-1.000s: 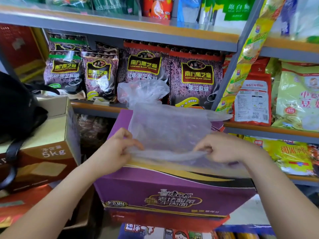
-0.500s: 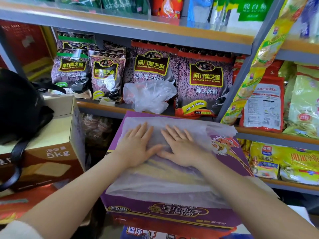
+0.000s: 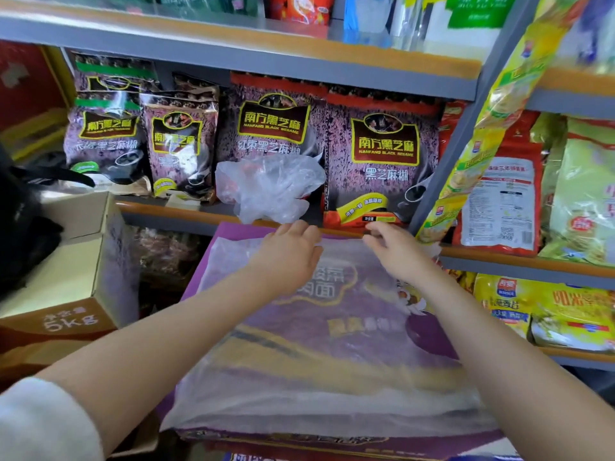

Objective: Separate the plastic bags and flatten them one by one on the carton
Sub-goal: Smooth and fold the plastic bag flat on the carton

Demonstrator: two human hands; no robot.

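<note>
A: Thin, clear, milky plastic is seen spread over the purple carton [image 3: 206, 257] in the lower middle of the frame. How is it laid?

B: The flattened plastic bag [image 3: 319, 377] is laid flat across nearly the whole carton top, from the far edge to the near edge. The purple and yellow print is seen dimly through it. Whether more than one sheet is stacked there cannot be told.

A: How many bags are counted?

B: Two lots. Besides the flat one, a crumpled plastic bag [image 3: 269, 191] is seen on the shelf [image 3: 173, 211] just above the carton's far edge, leaning against the sesame packets [image 3: 382, 154]. How many bags are bunched in it cannot be told.

A: And the hands?

B: Two are counted. The left hand [image 3: 289, 257] is laid palm down with fingers straight at the far edge of the flat bag, nothing being gripped. The right hand [image 3: 392, 251] is held beside it near the upper right corner of the bag, fingers slightly bent; whether the plastic is pinched there cannot be told.

A: What else is counted?

B: Four dark sesame packets are stood along the shelf. One brown box [image 3: 66, 284] marked 5 kg is seen at the left of the frame.
</note>
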